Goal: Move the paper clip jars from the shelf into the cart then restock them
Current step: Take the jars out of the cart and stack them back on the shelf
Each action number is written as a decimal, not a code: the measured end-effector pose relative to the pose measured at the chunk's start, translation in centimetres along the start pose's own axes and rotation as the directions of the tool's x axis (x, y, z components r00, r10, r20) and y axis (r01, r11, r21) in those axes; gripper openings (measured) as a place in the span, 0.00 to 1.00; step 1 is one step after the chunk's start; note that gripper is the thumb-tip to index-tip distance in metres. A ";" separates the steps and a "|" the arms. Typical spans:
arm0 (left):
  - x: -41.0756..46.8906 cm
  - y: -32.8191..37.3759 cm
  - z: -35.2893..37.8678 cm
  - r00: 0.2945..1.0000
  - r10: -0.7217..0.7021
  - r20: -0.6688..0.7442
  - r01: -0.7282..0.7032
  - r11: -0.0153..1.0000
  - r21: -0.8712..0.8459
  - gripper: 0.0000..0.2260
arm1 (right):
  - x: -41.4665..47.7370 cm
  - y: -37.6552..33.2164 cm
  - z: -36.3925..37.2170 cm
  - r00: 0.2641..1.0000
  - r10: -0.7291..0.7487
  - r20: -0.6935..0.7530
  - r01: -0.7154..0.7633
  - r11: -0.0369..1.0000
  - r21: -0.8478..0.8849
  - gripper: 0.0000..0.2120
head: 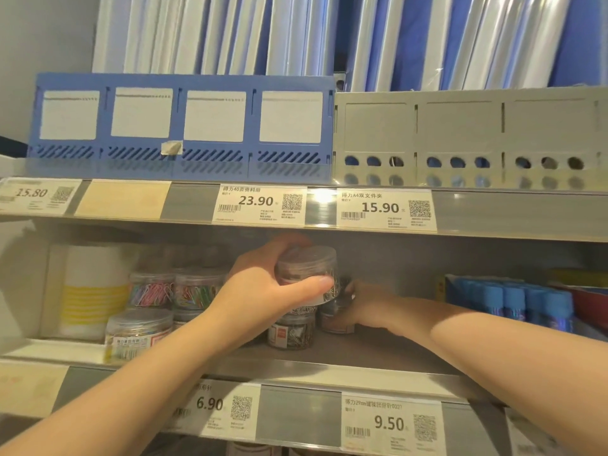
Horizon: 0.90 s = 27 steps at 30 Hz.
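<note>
My left hand (pixel 263 284) grips a clear jar of silver paper clips (pixel 307 266) and holds it lifted in the shelf opening. Below it stands another jar of silver clips (pixel 291 332). My right hand (pixel 365 307) reaches deeper in and wraps its fingers round a jar of clips (pixel 332 319) standing on the shelf (pixel 329 363); the held jar partly hides its fingertips. Jars of coloured clips (pixel 151 289) are stacked to the left, with one more jar (pixel 138 334) at the front.
A white and yellow box (pixel 88 291) stands at the shelf's left end. Blue-capped glue sticks (pixel 513 302) fill a tray at the right. Above are a blue file rack (pixel 181 126) and a grey file rack (pixel 460 136). Price labels (pixel 390 422) line the shelf edges.
</note>
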<state>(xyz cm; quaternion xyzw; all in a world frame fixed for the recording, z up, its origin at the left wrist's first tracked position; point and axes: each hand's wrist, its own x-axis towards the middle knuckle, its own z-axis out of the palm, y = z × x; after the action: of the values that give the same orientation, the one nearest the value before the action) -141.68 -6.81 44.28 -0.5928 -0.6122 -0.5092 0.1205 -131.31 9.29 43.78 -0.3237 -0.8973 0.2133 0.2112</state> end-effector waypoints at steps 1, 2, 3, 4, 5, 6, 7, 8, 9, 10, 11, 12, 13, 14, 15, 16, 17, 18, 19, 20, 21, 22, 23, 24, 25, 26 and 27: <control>0.0 0.0 0.1 1.000 -0.001 0.002 0.001 1.000 0.002 0.19 | 0.2 0.1 0.1 1.000 -0.016 -0.010 0.015 1.000 -0.023 0.17; 0.0 0.0 0.2 1.000 0.001 0.006 -0.001 1.000 -0.002 0.19 | 0.3 0.2 0.2 0.999 -0.028 -0.021 0.027 0.999 -0.045 0.14; 0.0 0.0 0.2 1.000 0.006 0.010 -0.006 1.000 -0.006 0.21 | 0.4 0.3 0.3 0.999 -0.033 -0.027 0.031 0.998 -0.048 0.14; 0.0 0.0 0.3 1.000 0.008 0.018 -0.008 1.000 -0.007 0.22 | 0.5 0.3 0.4 0.999 -0.033 -0.032 0.032 0.998 -0.046 0.15; 0.0 0.0 0.3 1.000 0.006 0.029 -0.006 1.000 -0.003 0.23 | 0.8 0.5 0.5 0.999 -0.037 -0.035 0.035 0.999 -0.039 0.14; -0.1 0.1 0.3 0.999 0.005 0.041 -0.004 1.000 -0.002 0.21 | 1.0 0.7 0.5 0.999 -0.047 -0.021 0.047 0.998 -0.034 0.14; -0.2 0.1 0.3 0.999 0.003 0.052 -0.003 1.000 -0.004 0.20 | 1.0 0.6 0.4 0.998 -0.058 0.001 0.058 0.998 -0.029 0.12; -0.2 0.2 0.3 0.998 0.001 0.059 -0.001 1.000 -0.006 0.19 | 1.0 0.4 0.0 0.998 -0.060 0.036 0.062 0.997 -0.042 0.09; -0.3 0.2 0.3 0.998 0.001 0.062 -0.001 1.000 -0.004 0.19 | 1.1 0.0 -0.6 0.996 -0.070 0.050 0.073 0.995 -0.069 0.08; -0.4 0.3 0.3 0.998 0.003 0.064 -0.003 1.000 0.004 0.20 | 1.0 -0.3 -1.3 0.996 -0.083 0.038 0.088 0.988 -0.131 0.12; -0.5 0.3 0.3 0.998 0.004 0.068 -0.005 1.000 0.015 0.22 | 1.0 -0.7 -2.2 0.996 -0.089 -0.002 0.086 0.973 -0.213 0.17; -0.7 0.4 0.3 0.997 0.002 0.074 -0.004 1.000 0.021 0.24 | 0.5 -1.1 -3.3 0.996 -0.091 -0.017 0.084 0.965 -0.248 0.18; -0.7 0.4 0.3 0.997 0.001 0.079 -0.003 1.000 0.021 0.26 | -0.4 -1.6 -4.4 0.993 -0.114 0.004 0.112 0.971 -0.210 0.15; -0.8 0.4 0.2 0.996 0.003 0.084 -0.004 1.000 0.015 0.27 | -1.7 -2.2 -5.4 0.987 -0.140 0.083 0.148 0.984 -0.095 0.13; -0.8 0.4 0.2 0.996 0.008 0.089 -0.008 1.000 0.008 0.27 | -3.0 -2.4 -6.2 0.965 -0.204 0.164 0.196 0.979 0.062 0.12; -0.8 0.5 0.1 0.996 0.015 0.091 -0.015 1.000 0.007 0.26 | -4.5 -2.6 -6.8 0.937 -0.275 0.218 0.234 0.953 0.195 0.13; -0.7 0.4 0.1 0.996 0.022 0.087 -0.023 1.000 0.010 0.26 | -5.7 -3.0 -7.0 0.912 -0.327 0.247 0.252 0.922 0.293 0.17; -0.7 0.4 0.1 0.996 0.026 0.083 -0.027 1.000 0.013 0.26 | -6.7 -3.4 -7.0 0.894 -0.358 0.271 0.257 0.903 0.344 0.23; -0.7 0.4 0.2 0.997 0.031 0.077 -0.032 0.999 0.017 0.27 | -7.3 -3.8 -6.6 0.885 -0.375 0.277 0.267 0.894 0.360 0.27; -0.8 0.5 0.2 0.997 0.036 0.072 -0.039 0.999 0.030 0.28 | -7.5 -4.2 -6.0 0.891 -0.379 0.251 0.292 0.900 0.322 0.30; -0.7 0.5 0.0 0.996 0.048 0.071 -0.052 0.997 0.053 0.29 | -7.2 -4.8 -5.3 0.904 -0.371 0.210 0.309 0.909 0.279 0.30; -0.8 0.5 0.2 0.995 0.052 0.084 -0.057 0.997 0.058 0.29 | -7.1 -4.9 -4.7 0.927 -0.332 0.176 0.283 0.925 0.254 0.30; -0.8 0.5 0.3 0.995 0.051 0.087 -0.056 0.996 0.063 0.30 | -7.0 -5.3 -4.2 0.940 -0.302 0.159 0.256 0.931 0.260 0.29; -0.9 0.5 0.2 0.996 0.045 0.082 -0.050 0.997 0.067 0.31 | -6.8 -5.4 -4.1 0.946 -0.279 0.168 0.227 0.934 0.274 0.26; -0.8 0.4 0.3 0.997 0.035 0.075 -0.040 0.997 0.065 0.31 | -6.7 -5.4 -4.2 0.949 -0.255 0.185 0.196 0.937 0.289 0.20; -0.9 0.4 0.3 0.998 0.024 0.065 -0.027 0.998 0.049 0.32 | -6.7 -5.4 -4.4 0.951 -0.234 0.202 0.171 0.942 0.287 0.14; -0.8 0.3 0.2 0.999 0.018 0.043 -0.019 1.000 0.020 0.33 | -6.7 -5.5 -4.7 0.953 -0.216 0.213 0.146 0.943 0.300 0.09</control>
<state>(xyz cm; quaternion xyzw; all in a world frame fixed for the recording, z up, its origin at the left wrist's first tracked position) -141.08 -7.26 43.72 -0.6080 -0.6144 -0.4888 0.1181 -126.86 2.10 48.89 -0.1776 -0.9031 0.3558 0.1621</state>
